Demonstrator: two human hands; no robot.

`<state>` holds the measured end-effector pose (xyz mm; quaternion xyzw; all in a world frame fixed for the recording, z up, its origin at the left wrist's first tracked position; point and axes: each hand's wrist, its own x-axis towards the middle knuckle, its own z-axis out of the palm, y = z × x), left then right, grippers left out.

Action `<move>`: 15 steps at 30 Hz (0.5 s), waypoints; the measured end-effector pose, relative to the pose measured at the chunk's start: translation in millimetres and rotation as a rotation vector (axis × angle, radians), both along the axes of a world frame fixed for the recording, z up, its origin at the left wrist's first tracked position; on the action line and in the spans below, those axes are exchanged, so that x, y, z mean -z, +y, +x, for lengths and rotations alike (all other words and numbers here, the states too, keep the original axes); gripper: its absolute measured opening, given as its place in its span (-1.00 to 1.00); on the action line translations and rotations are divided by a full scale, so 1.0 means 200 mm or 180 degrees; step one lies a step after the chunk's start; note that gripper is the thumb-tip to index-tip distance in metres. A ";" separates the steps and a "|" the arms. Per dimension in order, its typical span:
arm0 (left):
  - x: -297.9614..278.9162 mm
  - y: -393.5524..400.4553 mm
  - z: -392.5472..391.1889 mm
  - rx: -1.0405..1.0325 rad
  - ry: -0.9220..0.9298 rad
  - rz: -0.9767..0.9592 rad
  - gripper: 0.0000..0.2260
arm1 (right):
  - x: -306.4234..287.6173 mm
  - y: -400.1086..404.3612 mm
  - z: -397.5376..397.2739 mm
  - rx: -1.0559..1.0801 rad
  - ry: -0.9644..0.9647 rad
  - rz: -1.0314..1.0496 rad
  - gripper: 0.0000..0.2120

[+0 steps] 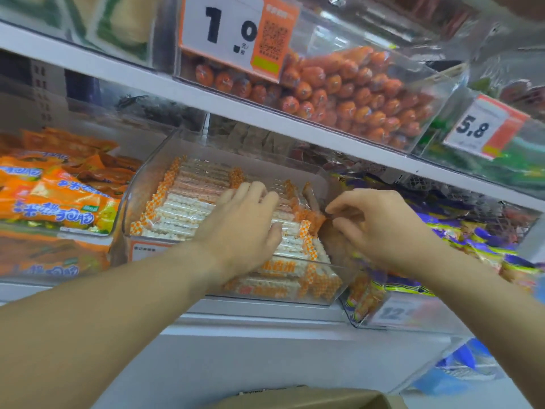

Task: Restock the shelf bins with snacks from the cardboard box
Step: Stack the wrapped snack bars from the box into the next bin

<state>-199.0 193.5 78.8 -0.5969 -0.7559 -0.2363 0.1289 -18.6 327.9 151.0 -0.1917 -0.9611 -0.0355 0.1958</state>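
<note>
Two hands: both inside one clear shelf bin (138, 184), mid-shelf, centre of view.
L hand (244, 219): fingers straight, spread flat, pressing on the stacked snack packs (182, 208); holds nothing.
R hand (374, 219): thumb and fingertips pinching the orange end of a pack (317, 218) at the bin's 3 o'clock wall.
Snacks: white puffed sticks w/ orange-check ends, laid in rows, filling the bin nearly to its rim; little free room left on top.
Edges: bin's front lip sits below the wrists; upper shelf board (265, 119) overhangs at 12 o'clock.
Neighbours: orange bags (59, 202) at 9 o'clock, purple-yellow packs (472, 240) at 3 o'clock, both touching the bin's side walls.
Above: bin of orange sausages (354, 93), price tag "1.0" (224, 28).
Cardboard box (324, 398): at 6 o'clock, only its top edge in view.
</note>
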 end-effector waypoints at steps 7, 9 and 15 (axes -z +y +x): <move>-0.01 -0.06 0.34 0.0840 -0.0390 0.1039 -0.85 | 0.04 -0.30 0.18 -0.1030 0.0818 -0.0229 -0.89; 0.07 -0.07 0.45 0.0866 -0.0656 0.1030 -0.89 | 0.12 -0.34 0.25 -0.1044 0.1138 -0.0583 -0.90; 0.76 -0.21 0.75 0.0880 -0.1501 -0.1938 -0.85 | 0.94 -0.36 0.60 0.0440 0.0334 -0.2412 -0.95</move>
